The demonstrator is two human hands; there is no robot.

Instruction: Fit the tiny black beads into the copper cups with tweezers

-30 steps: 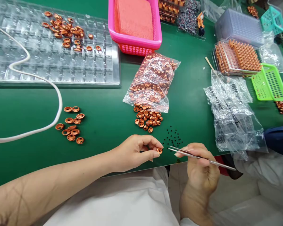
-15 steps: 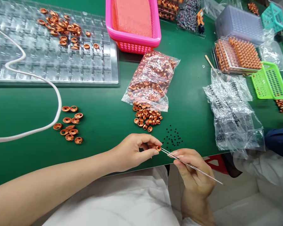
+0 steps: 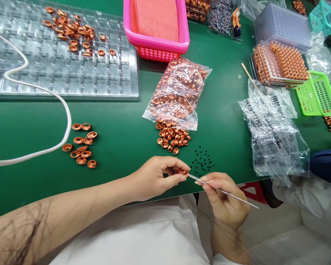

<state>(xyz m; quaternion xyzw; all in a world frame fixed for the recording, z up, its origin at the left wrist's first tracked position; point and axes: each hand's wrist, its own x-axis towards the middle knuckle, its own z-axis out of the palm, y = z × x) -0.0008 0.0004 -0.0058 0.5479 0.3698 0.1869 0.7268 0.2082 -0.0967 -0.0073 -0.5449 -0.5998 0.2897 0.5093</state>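
Note:
Between thumb and forefinger my left hand (image 3: 161,176) pinches a small copper-coloured cup (image 3: 185,173) with a hole in it. My right hand (image 3: 227,197) grips thin metal tweezers (image 3: 223,191), whose tips reach into that cup. Whether the tips carry anything is too small to tell. Just behind the hands, tiny black pieces (image 3: 202,162) lie scattered on the green table (image 3: 113,121). A pile of loose copper-coloured cups (image 3: 173,136) spills in front of a clear bag (image 3: 179,90) full of the same cups.
At the left, several larger copper-coloured cups (image 3: 84,151) lie near a white cable (image 3: 67,117). Behind them a clear plastic tray (image 3: 113,81) holds more. A pink basket (image 3: 157,51) with a cloth stands at the back; crumpled plastic bags (image 3: 276,143) and a green basket (image 3: 317,94) lie right.
The tweezer tips have moved slightly left, into the cup, and their two arms look closer together. My left hand has barely moved. Strands of hair now cross the left forearm.

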